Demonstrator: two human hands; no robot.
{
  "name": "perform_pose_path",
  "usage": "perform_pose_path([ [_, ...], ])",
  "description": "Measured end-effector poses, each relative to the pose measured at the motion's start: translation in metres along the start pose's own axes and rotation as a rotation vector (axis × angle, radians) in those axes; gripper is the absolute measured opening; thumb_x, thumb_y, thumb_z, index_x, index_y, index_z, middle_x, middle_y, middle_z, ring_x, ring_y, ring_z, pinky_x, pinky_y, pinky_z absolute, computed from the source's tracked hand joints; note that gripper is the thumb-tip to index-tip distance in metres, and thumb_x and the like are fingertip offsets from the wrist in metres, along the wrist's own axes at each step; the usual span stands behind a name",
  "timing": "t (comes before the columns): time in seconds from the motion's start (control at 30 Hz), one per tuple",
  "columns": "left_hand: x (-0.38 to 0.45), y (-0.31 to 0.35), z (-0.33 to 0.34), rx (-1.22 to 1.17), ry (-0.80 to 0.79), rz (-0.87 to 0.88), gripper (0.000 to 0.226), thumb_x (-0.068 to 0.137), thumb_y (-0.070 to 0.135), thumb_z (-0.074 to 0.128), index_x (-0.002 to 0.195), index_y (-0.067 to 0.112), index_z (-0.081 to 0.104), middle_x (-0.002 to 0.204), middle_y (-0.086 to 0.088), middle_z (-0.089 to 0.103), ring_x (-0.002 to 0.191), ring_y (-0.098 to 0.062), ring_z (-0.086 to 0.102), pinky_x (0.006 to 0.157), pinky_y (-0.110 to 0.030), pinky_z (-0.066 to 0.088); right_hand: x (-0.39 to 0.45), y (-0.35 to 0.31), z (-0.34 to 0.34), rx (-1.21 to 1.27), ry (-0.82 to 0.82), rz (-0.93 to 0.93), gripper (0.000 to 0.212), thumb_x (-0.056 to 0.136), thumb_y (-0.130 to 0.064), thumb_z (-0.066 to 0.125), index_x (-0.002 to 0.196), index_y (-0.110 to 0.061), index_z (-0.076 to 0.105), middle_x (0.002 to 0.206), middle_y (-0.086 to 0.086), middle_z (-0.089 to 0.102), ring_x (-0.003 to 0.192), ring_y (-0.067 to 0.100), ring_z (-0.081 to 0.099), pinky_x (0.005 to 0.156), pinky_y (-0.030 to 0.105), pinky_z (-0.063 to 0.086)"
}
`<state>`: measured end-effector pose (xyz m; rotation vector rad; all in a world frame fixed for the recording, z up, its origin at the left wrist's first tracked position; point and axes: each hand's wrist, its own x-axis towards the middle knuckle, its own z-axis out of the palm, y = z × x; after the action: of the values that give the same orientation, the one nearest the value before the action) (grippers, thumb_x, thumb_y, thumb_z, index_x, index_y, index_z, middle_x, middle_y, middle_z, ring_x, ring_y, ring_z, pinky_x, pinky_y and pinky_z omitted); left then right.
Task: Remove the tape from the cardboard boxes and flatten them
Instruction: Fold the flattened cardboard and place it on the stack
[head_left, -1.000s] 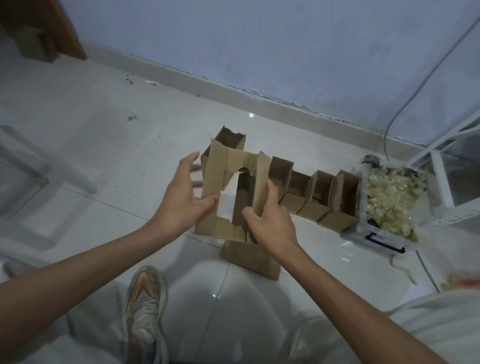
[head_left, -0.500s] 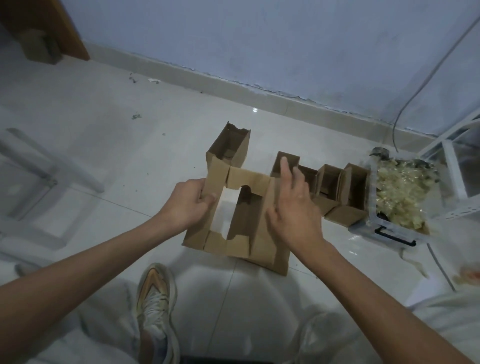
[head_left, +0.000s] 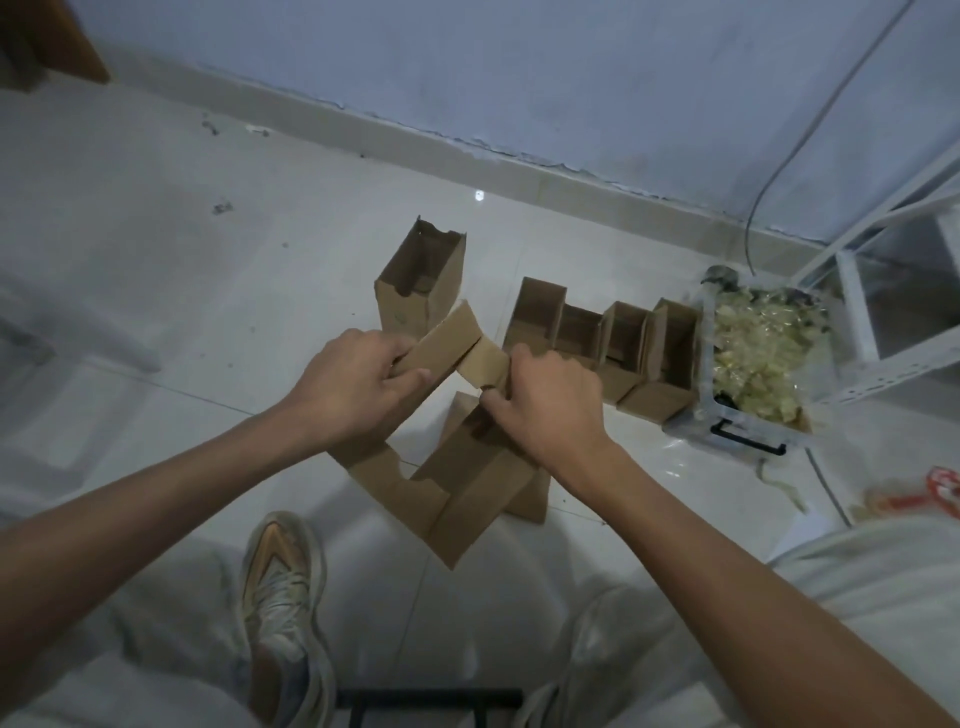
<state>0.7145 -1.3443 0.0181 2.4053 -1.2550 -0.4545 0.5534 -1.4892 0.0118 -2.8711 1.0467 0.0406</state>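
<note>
An opened-out brown cardboard box (head_left: 457, 499) hangs in front of me above the floor, half collapsed and tilted. My left hand (head_left: 358, 384) grips its upper left flap, fingers curled round the edge. My right hand (head_left: 545, 410) grips the upper right flap beside it. A lone open box (head_left: 421, 283) stands upright just behind. To the right, a row of several open boxes (head_left: 608, 338) stands side by side on the tiles. Another cardboard piece (head_left: 530, 499) lies on the floor under the held box.
A clear plastic bin (head_left: 748, 441) filled with crumpled tape stands right of the row. A white metal rack (head_left: 883, 291) and a cable are at the far right. My shoe (head_left: 283, 587) and legs are below. The wall's skirting runs behind the boxes.
The held box has been squeezed from an open frame into a folded, tilted shape. Both hands have closed onto its top flaps; my right hand came down from the top edge.
</note>
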Motion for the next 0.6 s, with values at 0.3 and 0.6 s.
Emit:
perform_pose_path([
  [0.3, 0.005, -0.021, -0.005, 0.080, 0.212, -0.100, 0.029, 0.093, 0.027, 0.075, 0.121, 0.029, 0.067, 0.113, 0.002, 0.074, 0.097, -0.021, 0.068, 0.077, -0.034, 0.057, -0.008, 0.001, 0.013, 0.613, -0.092, 0.209, 0.048, 0.103, -0.028, 0.044, 0.072, 0.003, 0.064, 0.063, 0.017, 0.063, 0.058, 0.030, 0.064, 0.055, 0.045, 0.056],
  [0.6, 0.010, -0.037, -0.001, -0.668, 0.132, -0.625, 0.098, 0.080, 0.030, 0.089, 0.154, 0.027, 0.026, 0.134, -0.009, 0.050, 0.120, -0.029, 0.053, 0.107, -0.043, 0.049, -0.020, 0.003, -0.003, 0.957, -0.177, 0.360, 0.038, 0.108, -0.019, 0.042, 0.094, 0.006, 0.067, 0.078, 0.017, 0.073, 0.062, 0.019, 0.076, 0.080, 0.052, 0.064],
])
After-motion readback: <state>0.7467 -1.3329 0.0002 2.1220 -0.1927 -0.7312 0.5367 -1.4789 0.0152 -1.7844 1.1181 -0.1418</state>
